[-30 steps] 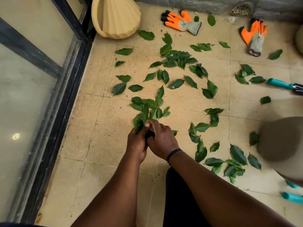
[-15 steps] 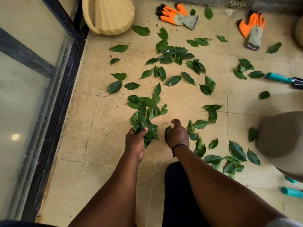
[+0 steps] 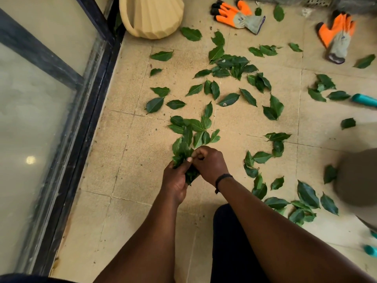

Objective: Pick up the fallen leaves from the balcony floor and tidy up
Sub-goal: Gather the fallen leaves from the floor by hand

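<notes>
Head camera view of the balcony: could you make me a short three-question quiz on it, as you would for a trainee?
1. True or false: both orange gloves are being worn.
2. Which of the hands grips the bunch of leaves? A) left hand B) right hand only C) neither
3. Fill in: the cream ribbed pot stands next to the glass ____.

Key:
1. False; both gloves lie on the floor tiles at the far side.
2. A; the right hand's fingers meet the bunch at its top.
3. door.
</notes>
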